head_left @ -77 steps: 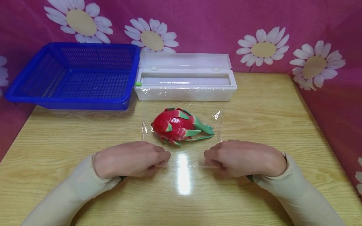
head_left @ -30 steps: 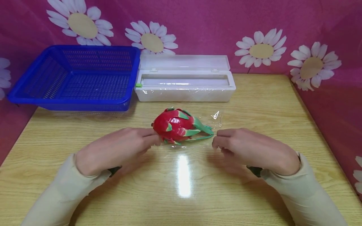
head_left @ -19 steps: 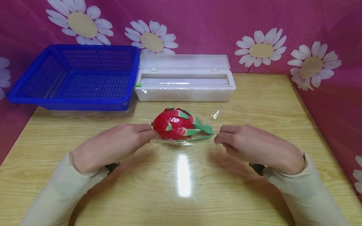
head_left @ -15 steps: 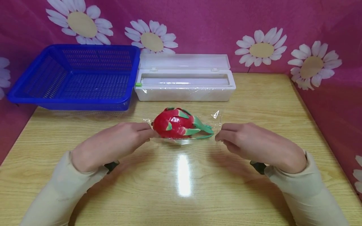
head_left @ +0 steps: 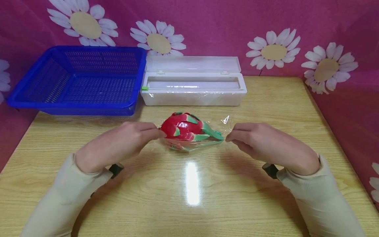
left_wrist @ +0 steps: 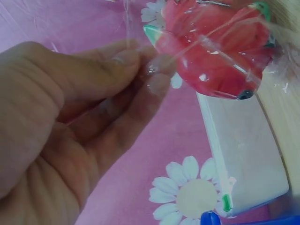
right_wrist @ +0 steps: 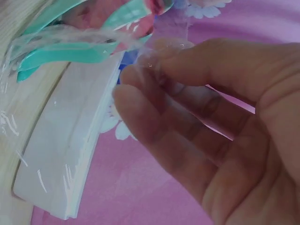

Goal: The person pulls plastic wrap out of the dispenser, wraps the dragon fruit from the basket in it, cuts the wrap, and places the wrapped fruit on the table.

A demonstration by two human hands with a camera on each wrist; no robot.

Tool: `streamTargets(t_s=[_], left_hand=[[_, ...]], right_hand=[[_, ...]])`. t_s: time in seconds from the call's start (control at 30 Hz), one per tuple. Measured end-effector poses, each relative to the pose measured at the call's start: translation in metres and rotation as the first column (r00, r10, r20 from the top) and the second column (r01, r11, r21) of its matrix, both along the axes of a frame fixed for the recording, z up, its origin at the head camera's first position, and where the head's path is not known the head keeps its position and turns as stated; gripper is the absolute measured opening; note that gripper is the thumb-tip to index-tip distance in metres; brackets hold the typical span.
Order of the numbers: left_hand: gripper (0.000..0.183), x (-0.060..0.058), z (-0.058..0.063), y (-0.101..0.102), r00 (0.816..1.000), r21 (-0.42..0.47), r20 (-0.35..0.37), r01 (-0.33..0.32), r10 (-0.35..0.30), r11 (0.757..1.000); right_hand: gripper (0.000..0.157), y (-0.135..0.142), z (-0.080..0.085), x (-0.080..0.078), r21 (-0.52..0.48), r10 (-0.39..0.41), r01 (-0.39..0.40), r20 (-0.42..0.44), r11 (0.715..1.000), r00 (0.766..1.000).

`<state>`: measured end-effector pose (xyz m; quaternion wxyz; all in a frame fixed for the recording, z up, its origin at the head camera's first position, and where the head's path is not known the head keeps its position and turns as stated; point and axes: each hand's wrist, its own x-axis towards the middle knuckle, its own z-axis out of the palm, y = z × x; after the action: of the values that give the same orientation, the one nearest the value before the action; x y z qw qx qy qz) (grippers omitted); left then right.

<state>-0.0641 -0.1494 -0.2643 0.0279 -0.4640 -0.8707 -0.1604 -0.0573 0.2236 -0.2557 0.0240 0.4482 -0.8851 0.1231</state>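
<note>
A red dragon fruit (head_left: 185, 127) with green-tipped scales lies on the table in the head view, its leafy end to the right. Clear plastic wrap (head_left: 192, 144) runs under it, and the near edge is lifted in front of the fruit. My left hand (head_left: 121, 144) pinches one corner of that edge between thumb and fingers, beside the fruit's round end. At the leafy end, my right hand (head_left: 269, 146) pinches the other corner. Both wrist views show the thin film (right_wrist: 140, 70) between thumb and fingertips, with the fruit (left_wrist: 215, 56) just beyond the left hand.
Behind the fruit stands a white wrap dispenser box (head_left: 193, 98), lid up, with a roll inside and a green slider (head_left: 144, 88). A blue plastic basket (head_left: 88, 106) is at its left. A pink flowered cloth (head_left: 213, 26) backs the table (head_left: 192, 217).
Both hands have moved away from the body and up, one to each end of the fruit. They have raised the wrap's near edge from the table against the fruit's front side.
</note>
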Motion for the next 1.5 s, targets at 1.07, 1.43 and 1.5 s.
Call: streamTargets(t_s=[1.07,1.43,1.5], left_hand=[[0.049,-0.021,-0.012,0.006,0.991,0.101,0.085,-0.116,0.108,0.988],[0.040,-0.031,-0.010,0.011,0.991,0.085,0.092,-0.109,0.101,0.990],[0.040,-0.032,-0.009,0.011,0.992,0.081,0.089,-0.101,0.094,0.992]], right_hand=[[0.024,0.002,-0.026,-0.035,-0.100,-0.062,0.049,-0.129,0.994,0.990],[0.023,-0.006,-0.028,-0.044,-0.009,-0.102,0.102,-0.047,0.995,0.994],[0.022,-0.010,-0.027,-0.048,0.005,-0.108,0.108,-0.027,0.994,0.994]])
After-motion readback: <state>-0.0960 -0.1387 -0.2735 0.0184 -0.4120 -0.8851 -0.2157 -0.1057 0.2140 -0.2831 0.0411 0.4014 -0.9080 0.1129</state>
